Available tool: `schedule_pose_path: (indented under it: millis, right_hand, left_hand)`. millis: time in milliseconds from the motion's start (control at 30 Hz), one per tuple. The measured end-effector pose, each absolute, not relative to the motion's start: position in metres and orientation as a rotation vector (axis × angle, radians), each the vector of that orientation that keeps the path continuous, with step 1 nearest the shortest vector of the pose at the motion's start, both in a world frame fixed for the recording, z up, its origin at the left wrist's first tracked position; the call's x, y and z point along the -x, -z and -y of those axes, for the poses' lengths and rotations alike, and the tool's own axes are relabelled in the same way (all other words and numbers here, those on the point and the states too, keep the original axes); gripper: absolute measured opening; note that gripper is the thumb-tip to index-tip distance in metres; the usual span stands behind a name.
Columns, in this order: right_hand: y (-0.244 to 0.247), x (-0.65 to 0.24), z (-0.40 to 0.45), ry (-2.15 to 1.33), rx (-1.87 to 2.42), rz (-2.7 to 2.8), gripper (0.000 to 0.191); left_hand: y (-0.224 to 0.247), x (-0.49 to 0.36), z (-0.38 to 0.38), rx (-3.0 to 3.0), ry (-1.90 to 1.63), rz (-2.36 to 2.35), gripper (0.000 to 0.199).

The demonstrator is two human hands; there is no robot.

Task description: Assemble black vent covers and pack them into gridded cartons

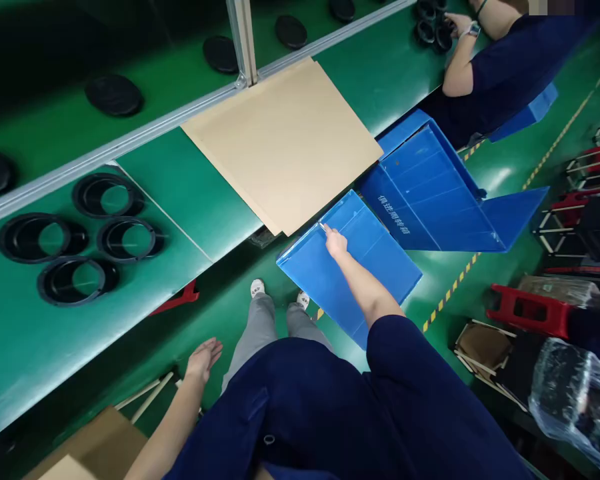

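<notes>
Navy shirt; beyond, the right hand pinches a blue panel at its edge; left hand hangs loosely spread, well apart.

One left hand and one right hand are before me, with one blue panel under the right, and two white shoes. I count four black rings at left, and four black pieces that I can make out at far right, beside one co-worker. At least five black discs sit on the far side, with at least two cardboard sheets nearer.
</notes>
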State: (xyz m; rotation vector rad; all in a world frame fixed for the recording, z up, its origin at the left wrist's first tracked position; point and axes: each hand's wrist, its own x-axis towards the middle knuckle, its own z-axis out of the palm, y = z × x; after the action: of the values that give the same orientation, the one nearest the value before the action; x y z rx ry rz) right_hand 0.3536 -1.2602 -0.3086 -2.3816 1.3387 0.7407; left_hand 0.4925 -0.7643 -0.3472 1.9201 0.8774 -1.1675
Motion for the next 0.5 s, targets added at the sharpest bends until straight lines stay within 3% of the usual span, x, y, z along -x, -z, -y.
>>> schedule_pose_path:
  millis: [267, 500]
  right_hand:
    - [0.327, -0.318, 1.274, -0.749, 2.369, -1.227, 0.061]
    - [0.303, -0.160, 1.270, -0.856, 2.235, -1.270, 0.046]
  left_hand:
    - [0.329, -0.413, 0.800, -1.939, 1.236, -0.741, 0.012]
    - [0.312, -0.382, 0.810, -2.157, 1.319, -0.690, 0.010]
